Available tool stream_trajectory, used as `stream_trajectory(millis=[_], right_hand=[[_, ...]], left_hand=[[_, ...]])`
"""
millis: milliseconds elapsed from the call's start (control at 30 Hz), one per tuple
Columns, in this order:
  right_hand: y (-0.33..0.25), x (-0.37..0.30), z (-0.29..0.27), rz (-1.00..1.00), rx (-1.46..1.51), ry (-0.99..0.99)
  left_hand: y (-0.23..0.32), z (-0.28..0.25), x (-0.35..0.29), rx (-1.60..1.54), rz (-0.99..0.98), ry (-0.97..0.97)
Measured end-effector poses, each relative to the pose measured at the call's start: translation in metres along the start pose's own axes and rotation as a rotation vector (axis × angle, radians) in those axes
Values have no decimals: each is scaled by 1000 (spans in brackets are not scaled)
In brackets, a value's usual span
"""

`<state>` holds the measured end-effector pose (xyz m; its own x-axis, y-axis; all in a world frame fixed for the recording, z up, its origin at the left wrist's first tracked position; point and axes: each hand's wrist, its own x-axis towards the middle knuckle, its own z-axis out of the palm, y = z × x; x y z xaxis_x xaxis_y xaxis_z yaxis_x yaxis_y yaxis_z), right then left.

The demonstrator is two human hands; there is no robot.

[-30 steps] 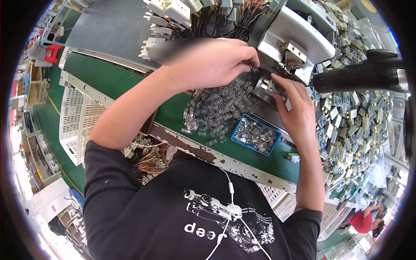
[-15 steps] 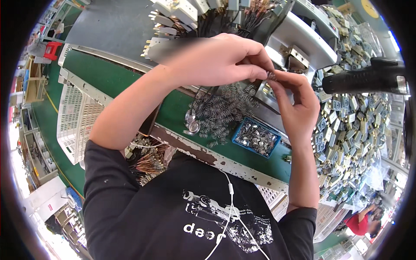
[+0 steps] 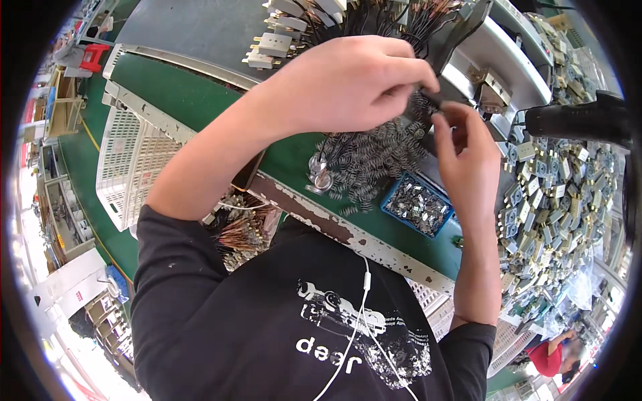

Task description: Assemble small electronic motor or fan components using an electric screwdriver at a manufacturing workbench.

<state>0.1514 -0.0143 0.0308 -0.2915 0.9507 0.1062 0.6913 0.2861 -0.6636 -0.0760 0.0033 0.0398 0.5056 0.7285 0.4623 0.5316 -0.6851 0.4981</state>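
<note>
Green bench [image 3: 200,100] with spring heap [image 3: 374,160], blue tray [image 3: 418,207].

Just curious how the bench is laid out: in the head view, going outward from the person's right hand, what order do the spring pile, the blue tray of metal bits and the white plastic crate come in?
From the right hand:
1. Pile of coil springs, just beside it, toward the left.
2. Blue tray of small metal parts, below it on the green bench.
3. White plastic crate, far off at the bench's left end.

Springs [image 3: 374,160] lie left of tray [image 3: 418,207] on bench [image 3: 200,100].
</note>
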Motion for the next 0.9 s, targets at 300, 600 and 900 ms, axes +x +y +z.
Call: stream_trajectory(millis=[300,600,900], right_hand=[[-31,-27,62,-681,-246,-342],[2,-26,19,-586,433,-380],[8,-59,-30,-194,518,-218]], left_hand=[[-1,-29,-16,-83,-261,-166],[-3,-39,-19,-98,-362,-170],[-14,27,9,48,69,16]])
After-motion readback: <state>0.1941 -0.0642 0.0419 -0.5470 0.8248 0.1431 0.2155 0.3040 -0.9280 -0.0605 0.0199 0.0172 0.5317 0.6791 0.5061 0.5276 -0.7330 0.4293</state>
